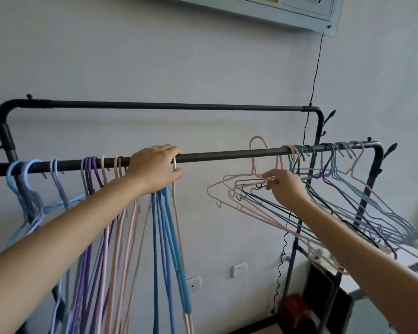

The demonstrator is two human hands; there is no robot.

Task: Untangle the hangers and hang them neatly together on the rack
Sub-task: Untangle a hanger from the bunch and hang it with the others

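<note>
Left hand (155, 171) is up on the rack's front bar (227, 155), fingers curled over it and round a pink hanger hook (174, 165), blue hangers (169, 237) dangling just below. At nine o'clock from it, purple, pink and pale blue hangers (92, 179) hang in a row. Over at three o'clock, the right hand (285, 186) pinches the neck of a pink hanger (253, 174) in the tangled bunch (348, 189) hooked on the bar's right end.
</note>
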